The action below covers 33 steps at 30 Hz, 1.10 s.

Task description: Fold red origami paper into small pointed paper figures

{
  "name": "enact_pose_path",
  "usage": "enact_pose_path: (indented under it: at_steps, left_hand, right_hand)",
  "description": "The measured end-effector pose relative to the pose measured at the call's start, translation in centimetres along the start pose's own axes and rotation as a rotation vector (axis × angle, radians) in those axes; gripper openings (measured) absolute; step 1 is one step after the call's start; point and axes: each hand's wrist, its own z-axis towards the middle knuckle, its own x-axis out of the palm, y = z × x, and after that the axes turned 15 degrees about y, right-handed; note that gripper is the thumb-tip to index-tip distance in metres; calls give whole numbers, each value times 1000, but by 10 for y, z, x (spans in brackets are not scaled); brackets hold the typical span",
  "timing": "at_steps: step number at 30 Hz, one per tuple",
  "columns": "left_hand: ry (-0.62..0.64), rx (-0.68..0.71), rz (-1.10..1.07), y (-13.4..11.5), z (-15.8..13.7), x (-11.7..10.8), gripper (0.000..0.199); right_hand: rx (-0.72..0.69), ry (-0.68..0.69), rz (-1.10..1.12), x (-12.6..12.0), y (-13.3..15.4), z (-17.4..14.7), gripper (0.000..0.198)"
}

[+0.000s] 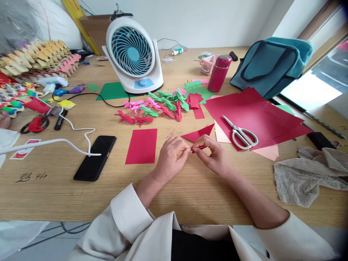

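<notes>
Both hands meet at the middle of the table over a small folded piece of red paper (200, 147). My left hand (172, 156) pinches its left tip between thumb and forefinger. On the other side my right hand (210, 154) grips the body of the fold, hiding much of it. Just beyond my fingers lies a flat red paper triangle (198, 133). A red paper rectangle (141, 146) rests left of my left hand. Farther back is a pile of small folded paper figures (163, 103) in green, pink and red.
White-handled scissors (244, 137) lie on large red sheets (258, 112) at the right. A fan (133, 54), a red flask (219, 73) and a teal bag (268, 67) stand behind. A black phone (95, 158) and white cable lie left. Another person's sleeve (8, 143) shows at the left edge.
</notes>
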Motion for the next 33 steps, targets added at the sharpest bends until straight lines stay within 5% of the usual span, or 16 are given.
enact_pose_path:
  at_steps: [10, 21, 33]
  left_hand:
    - [53, 0, 18, -2, -2, 2, 12]
    - [-105, -85, -130, -3, 0, -2, 11]
    - [-47, -263, -513, 5, 1, -4, 14]
  right_hand:
    - [-41, 18, -97, -2, 7, 0, 10]
    - [117, 66, -104, 1, -4, 0, 26]
    - [93, 126, -74, 0, -2, -1, 39]
